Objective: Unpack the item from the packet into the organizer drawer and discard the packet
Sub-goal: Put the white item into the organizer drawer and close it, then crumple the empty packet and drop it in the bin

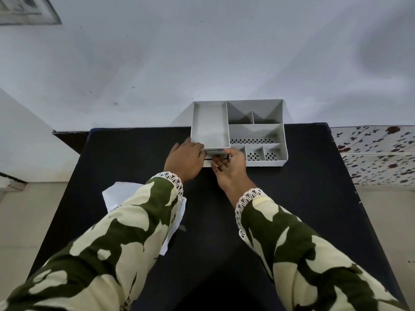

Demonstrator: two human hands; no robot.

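Note:
A light grey organizer (256, 131) with several open compartments stands at the far edge of the black table (303, 198). My left hand (185, 160) rests against its front left corner, fingers curled at the drawer front (214, 153). My right hand (231, 167) is at the same drawer front, fingertips on its dark slot; the drawer looks slightly pulled out. A white packet (177, 216) lies on the table, mostly hidden under my left sleeve. The packet's item is not in sight.
A pale wall rises right behind the organizer. A surface with a floral cover (377, 153) adjoins the table on the right. Beige floor shows to the left and right of the table.

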